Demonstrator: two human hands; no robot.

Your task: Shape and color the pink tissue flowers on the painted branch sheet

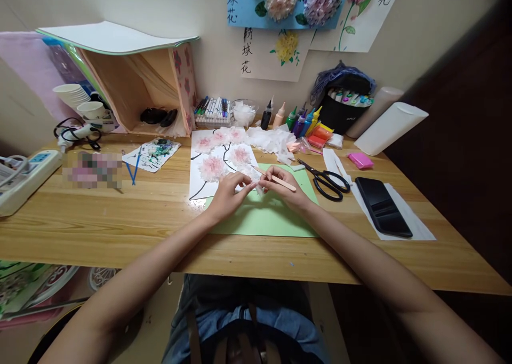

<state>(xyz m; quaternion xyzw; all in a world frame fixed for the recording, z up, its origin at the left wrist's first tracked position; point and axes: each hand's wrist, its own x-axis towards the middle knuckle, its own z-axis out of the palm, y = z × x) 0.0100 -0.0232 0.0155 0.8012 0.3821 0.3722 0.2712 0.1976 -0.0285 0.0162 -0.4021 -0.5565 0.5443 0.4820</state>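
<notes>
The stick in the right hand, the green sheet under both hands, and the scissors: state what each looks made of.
Stick in the right hand: pale, flat, matte, probably wood. Green sheet: thin, matte, flat on the table, likely paper or card. Scissors: black handles that look like plastic, with dark blades, presumably metal. The left hand pinches something small and white, perhaps tissue; too small to tell.

Blue poster [244, 4]: "球花" legible, top char cut off. White sheet [276, 54] below: "绣球花", vertical brush script. Right sheet [378, 17]: "花". Marker case [340, 119]: label too small to read.
</notes>
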